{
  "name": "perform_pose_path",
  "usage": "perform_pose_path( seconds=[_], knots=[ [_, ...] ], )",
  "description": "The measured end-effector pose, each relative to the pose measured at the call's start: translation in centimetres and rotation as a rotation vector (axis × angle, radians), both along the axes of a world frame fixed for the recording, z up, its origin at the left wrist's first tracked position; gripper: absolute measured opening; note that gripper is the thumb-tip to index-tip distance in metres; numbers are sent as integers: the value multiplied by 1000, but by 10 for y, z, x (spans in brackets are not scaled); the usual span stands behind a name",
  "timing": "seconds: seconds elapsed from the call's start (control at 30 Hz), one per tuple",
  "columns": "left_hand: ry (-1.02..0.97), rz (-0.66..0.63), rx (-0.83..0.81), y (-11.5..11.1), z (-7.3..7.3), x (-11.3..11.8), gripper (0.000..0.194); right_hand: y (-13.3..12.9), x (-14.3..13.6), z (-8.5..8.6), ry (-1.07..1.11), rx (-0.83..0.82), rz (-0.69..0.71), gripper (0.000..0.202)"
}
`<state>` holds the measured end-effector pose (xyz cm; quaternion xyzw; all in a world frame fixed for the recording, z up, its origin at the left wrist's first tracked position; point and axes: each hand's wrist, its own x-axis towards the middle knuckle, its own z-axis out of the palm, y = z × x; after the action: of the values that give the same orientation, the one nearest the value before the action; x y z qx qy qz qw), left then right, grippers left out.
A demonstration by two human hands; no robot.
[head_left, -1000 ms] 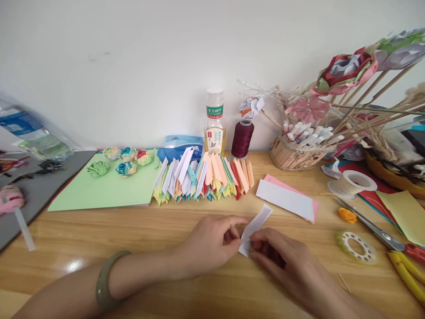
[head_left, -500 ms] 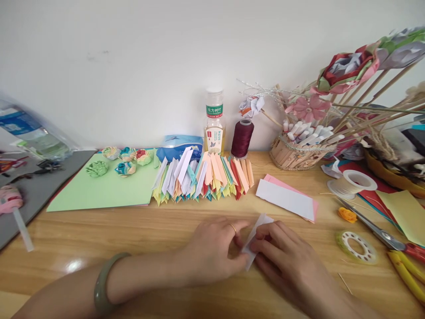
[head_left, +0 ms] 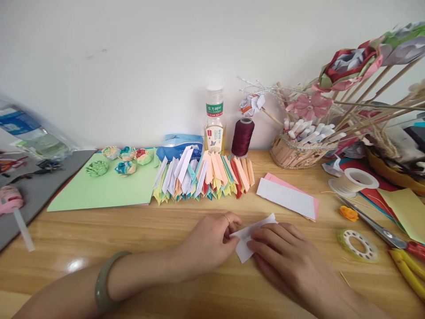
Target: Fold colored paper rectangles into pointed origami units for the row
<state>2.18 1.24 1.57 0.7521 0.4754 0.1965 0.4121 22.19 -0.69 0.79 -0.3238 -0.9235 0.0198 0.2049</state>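
A small white paper piece (head_left: 245,249) with a fold along it lies tilted between my two hands, close over the wooden table. The fingertips of my left hand (head_left: 212,241) pinch its left corner; a ring is on one finger and a green bangle (head_left: 105,283) on the wrist. My right hand (head_left: 285,252) covers the right part of the paper, its fingers together on it. Behind my hands stands a long row of folded paper pieces (head_left: 202,175) in white, peach, yellow, red and teal. White and pink paper strips (head_left: 287,198) lie stacked to the right.
Green sheets (head_left: 99,190) with several paper flowers lie at the left. A bottle (head_left: 214,119), a tissue pack (head_left: 181,146) and dark red thread (head_left: 242,137) stand by the wall. At the right are a basket (head_left: 295,155), a spool (head_left: 355,181), scissors (head_left: 381,230) and tape (head_left: 357,245).
The white paper has turned and shows a wider face between my hands. My left hand has shifted slightly left to the paper's left corner; my right fingers lie flatter over it.
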Motion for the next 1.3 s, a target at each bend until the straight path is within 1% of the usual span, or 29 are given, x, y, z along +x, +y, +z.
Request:
perform_pose_path(
  seconds=[0.07, 0.17, 0.3, 0.4, 0.5, 0.57, 0.63, 0.77, 0.9, 1.03, 1.1, 1.17, 1.27, 1.3],
  knots=[
    [41, -16, 80, 0, 1, -1, 14, 1, 2, -1, -17, 26, -24, 22],
    [70, -29, 154, 0, 1, -1, 14, 3, 4, -3, -23, 6, -39, 22],
    [80, -15, 140, 1, 3, 1, 13, 3, 5, -4, -18, -62, 15, 21],
    [99, -28, 163, 1, 3, 1, 6, 3, 4, -5, -10, -79, 19, 20],
    [110, -33, 178, 1, 1, 1, 9, 2, 2, -5, 10, -66, 7, 18],
    [104, -23, 162, 0, 0, 0, 9, 1, 1, -3, 16, -57, 8, 16],
    [93, -12, 135, 0, -1, 0, 14, 1, -1, -1, 20, -70, 11, 14],
    [90, -8, 113, -2, -1, 1, 22, 0, -4, 2, 73, -150, -3, 14],
    [95, -15, 124, -2, 0, 1, 21, 0, -6, 2, 143, -260, -24, 17],
    [92, -33, 177, -3, -3, 1, 21, -1, -7, -2, 224, -337, -89, 16],
    [95, -38, 233, -5, -5, 0, 21, -1, -8, -4, 242, -353, -118, 15],
    [114, -44, 350, -8, -7, -1, 20, 0, -8, -6, 250, -360, -131, 15],
    [184, -124, 677, -14, -8, -5, 11, 0, -8, -6, 262, -381, -134, 15],
    [210, -169, 791, -16, -8, -6, 13, 1, -8, -6, 265, -388, -137, 15]
  ],
)
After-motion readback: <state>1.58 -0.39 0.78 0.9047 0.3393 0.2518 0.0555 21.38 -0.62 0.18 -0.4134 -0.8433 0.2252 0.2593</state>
